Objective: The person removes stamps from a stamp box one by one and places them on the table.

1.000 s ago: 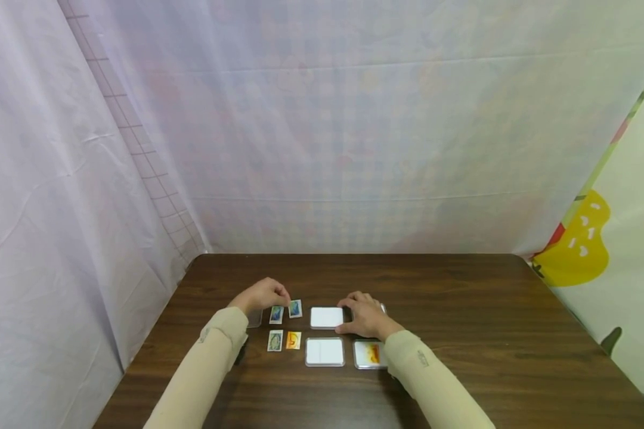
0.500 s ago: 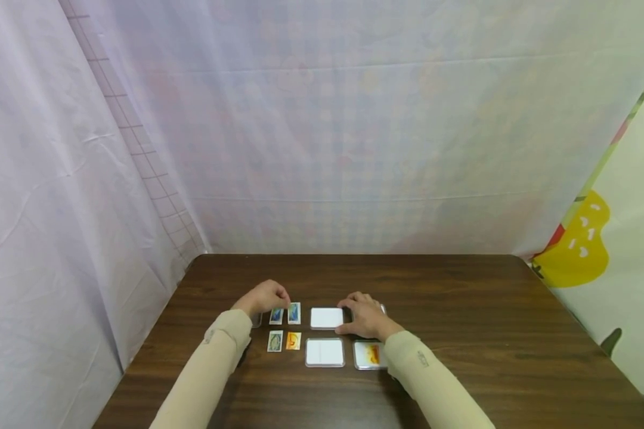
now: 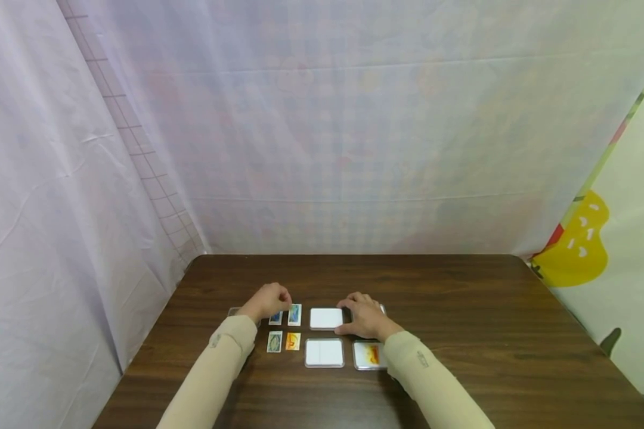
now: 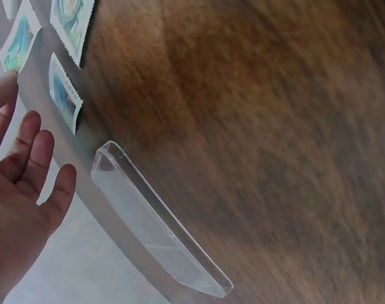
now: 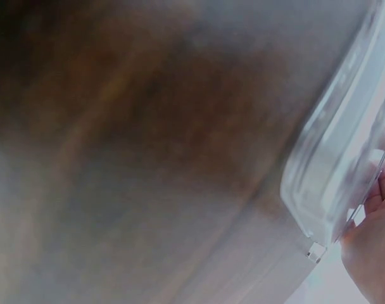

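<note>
My left hand point(image 3: 269, 300) pinches the top edge of a small blue-green postage stamp point(image 3: 294, 316) between thumb and forefinger. In the left wrist view that stamp point(image 4: 20, 39) meets the fingertips at its corner. Beside it lies another blue stamp point(image 3: 276, 319), partly behind the hand. Nearer me are a greenish stamp point(image 3: 275, 342) and an orange one point(image 3: 293, 341). My right hand point(image 3: 366, 315) holds the right end of a white-lined clear plastic case point(image 3: 325, 319), thumb on the near edge and forefinger on the far edge. Its palm covers another clear piece point(image 5: 338, 145).
Nearer me lie another white-lined case point(image 3: 324, 353) and a case with an orange-brown picture point(image 3: 369, 356), partly under the right sleeve. A clear plastic cover point(image 4: 157, 225) lies beneath the left wrist. The brown wooden table point(image 3: 461, 357) ends at curtains point(image 3: 354, 149).
My left hand has shifted slightly right and nearer me. The pinched stamp has moved nearer and straightened beside the other blue stamp. The right hand has stayed still.
</note>
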Demonstrator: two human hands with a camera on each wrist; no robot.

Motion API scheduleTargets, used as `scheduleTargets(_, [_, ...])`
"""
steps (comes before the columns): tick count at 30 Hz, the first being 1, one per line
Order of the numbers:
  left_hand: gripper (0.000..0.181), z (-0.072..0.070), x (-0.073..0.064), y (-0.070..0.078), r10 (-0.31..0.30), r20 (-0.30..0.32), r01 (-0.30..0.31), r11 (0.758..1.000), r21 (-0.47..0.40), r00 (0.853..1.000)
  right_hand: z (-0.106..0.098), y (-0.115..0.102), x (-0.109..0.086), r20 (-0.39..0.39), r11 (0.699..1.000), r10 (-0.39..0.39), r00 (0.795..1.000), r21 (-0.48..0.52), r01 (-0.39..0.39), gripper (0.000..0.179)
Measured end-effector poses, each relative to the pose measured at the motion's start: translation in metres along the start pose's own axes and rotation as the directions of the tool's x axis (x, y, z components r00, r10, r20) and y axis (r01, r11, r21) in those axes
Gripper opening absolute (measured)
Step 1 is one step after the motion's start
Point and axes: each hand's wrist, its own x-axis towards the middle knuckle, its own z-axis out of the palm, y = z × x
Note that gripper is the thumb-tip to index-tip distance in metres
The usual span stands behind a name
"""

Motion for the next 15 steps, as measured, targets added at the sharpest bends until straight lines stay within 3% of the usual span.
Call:
scheduleTargets(9, [0.008, 0.0027, -0.0003, -0.0009, -0.003, -0.01, 0.003, 1.0, 0.01, 1.0, 0.0007, 0.0005, 0.0009, -0.007, 1.0, 0.004, 1.0, -0.013, -0.004, 0.061])
scheduleTargets(15, [0.004, 0.0014, -0.0007, -0.0025, 0.017, -0.056, -0.016, 1.0, 0.017, 0.998, -0.0003, -0.0002, 0.0002, -0.005, 1.0, 0.005, 1.0, -0.007, -0.005, 0.061])
